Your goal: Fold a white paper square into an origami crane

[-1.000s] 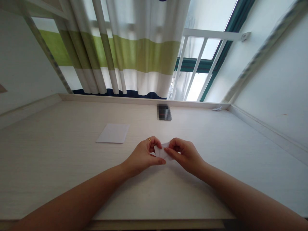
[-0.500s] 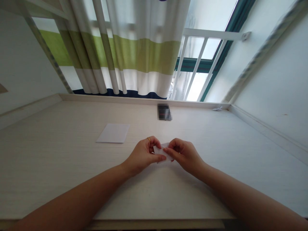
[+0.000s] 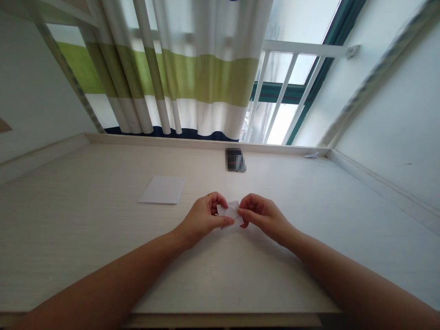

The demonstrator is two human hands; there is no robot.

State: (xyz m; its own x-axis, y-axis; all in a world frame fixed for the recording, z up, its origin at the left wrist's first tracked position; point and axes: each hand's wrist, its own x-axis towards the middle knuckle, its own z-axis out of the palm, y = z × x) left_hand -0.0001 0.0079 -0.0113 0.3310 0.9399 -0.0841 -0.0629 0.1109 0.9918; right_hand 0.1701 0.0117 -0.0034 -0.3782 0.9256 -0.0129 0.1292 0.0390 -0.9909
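Pinching a small folded white paper [image 3: 231, 211] from both sides, the left hand [image 3: 203, 217] and right hand [image 3: 261, 215] meet thumb to forefinger just above the desk [image 3: 68, 238]. At ten o'clock of the hands, well apart, a white sheet [image 3: 162, 189] lies flat.
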